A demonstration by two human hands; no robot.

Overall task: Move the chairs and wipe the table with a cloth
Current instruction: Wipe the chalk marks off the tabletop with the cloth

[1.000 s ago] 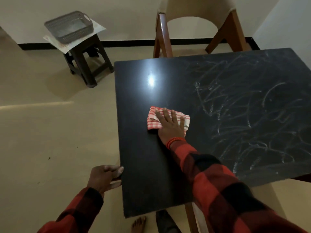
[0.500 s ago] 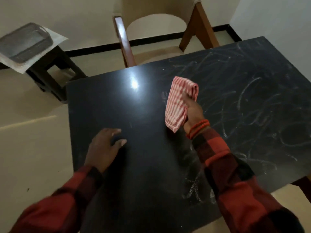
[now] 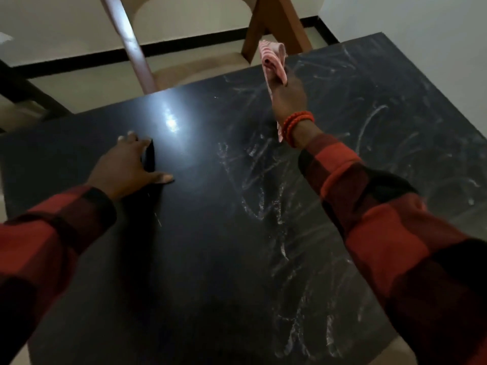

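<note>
Step in hand: wiping, mid-way, w/ the cloth lifted off the table rather than rubbing it. Right hand is up over the far part of the top, fingers curled round the bunched cloth; one end sticks up above the fist, a strip hangs down past the wrist by the orange bangles. Cloth looks clear of the surface, though the blur makes the hanging tip hard to judge. Left hand lies flat on the table's left half, fingers spread, thumb out to the side, holding nothing; prob. bracing.

Table state: left half dark & glossy w/ a bright light glare, reads as already wiped. Centre & whole right half carry pale chalky smears and scribbles, so most of the job is left, approx. half by my guess.

Next move, as I judge it: bring the cloth down flat on the smeared area, press w/ the palm, sweep across centre → right side. Bunched as it is, it covers little, so opening or refolding it first would help.

Around: a wooden chair w/ a beige seat stands at the far edge, seat just beyond the table rim, right behind the raised cloth. It may crowd strokes that run off the far edge. Dark stool at far left, well apart, partly cut off. Wall close on the right, so reaching the far right corner means leaning over.
</note>
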